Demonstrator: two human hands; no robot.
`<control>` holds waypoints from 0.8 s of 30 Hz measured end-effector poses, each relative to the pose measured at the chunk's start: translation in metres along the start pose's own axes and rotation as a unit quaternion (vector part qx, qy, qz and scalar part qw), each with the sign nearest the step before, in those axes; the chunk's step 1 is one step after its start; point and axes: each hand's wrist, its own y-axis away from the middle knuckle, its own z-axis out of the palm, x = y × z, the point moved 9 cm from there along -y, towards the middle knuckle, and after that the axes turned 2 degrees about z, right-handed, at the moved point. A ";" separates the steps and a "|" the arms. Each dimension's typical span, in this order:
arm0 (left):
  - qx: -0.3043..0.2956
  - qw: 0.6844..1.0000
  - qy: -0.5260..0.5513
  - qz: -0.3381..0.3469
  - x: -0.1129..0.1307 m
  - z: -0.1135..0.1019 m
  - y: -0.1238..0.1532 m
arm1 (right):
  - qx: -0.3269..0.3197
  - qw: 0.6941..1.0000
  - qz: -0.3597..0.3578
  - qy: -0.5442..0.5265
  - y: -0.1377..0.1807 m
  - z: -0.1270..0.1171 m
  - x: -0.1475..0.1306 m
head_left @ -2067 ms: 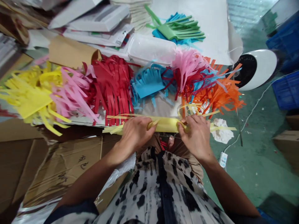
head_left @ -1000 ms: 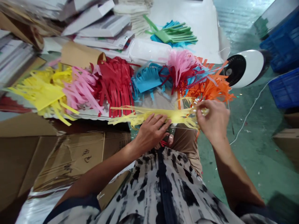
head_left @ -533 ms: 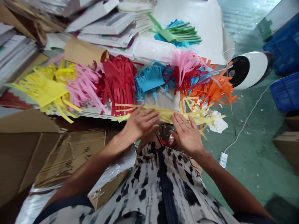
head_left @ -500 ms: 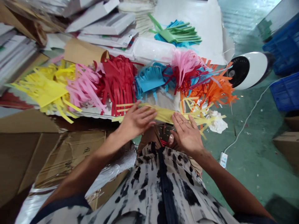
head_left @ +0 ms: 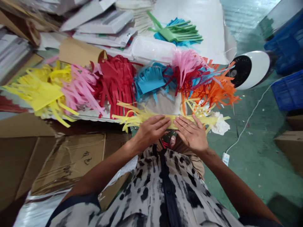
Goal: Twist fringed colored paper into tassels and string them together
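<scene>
1. The pale yellow fringed paper (head_left: 169,117) lies crosswise at the near edge of the table (head_left: 174,108), under the fingers of both hands, its solid middle band showing in the narrow gap between the two sets of fingertips.
2. The left hand (head_left: 153,128) rests palm down, its fingers straight and close together on top of the band, pointing right.
3. The right hand (head_left: 192,133) lies flat opposite, its fingers extended and slightly parted on the band, pointing left; neither hand is closed around it.
4. Loose, thin strips fan out past the hands at both ends; those on the right reach a crumpled white paper ball (head_left: 220,123).
5. The band looks thin and smooth, while the strips are narrow, flat and slightly curled.
6. Just beyond lie the red fringe (head_left: 119,78), cut in long ribbons, and the blue fringe (head_left: 151,82), with a plain flat panel.
7. The orange fringe (head_left: 216,91) spreads in a tangled heap near the right hand.
8. Behind the blue fringe sits a shiny, translucent tub (head_left: 153,49) with rounded corners.
</scene>
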 end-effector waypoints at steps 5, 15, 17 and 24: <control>0.021 0.997 0.058 -0.040 -0.016 -0.002 0.012 | 0.020 0.998 0.023 -0.052 0.005 -0.014 0.015; 0.007 0.988 0.090 -0.127 -0.032 -0.011 -0.009 | -0.013 0.987 0.116 -0.110 -0.013 -0.018 0.031; -0.004 0.987 0.074 -0.141 -0.035 -0.010 -0.009 | -0.025 0.986 0.137 -0.096 -0.016 -0.017 0.035; -0.046 0.975 0.034 -0.214 -0.048 -0.009 -0.003 | -0.078 0.982 0.168 -0.035 -0.022 -0.008 0.041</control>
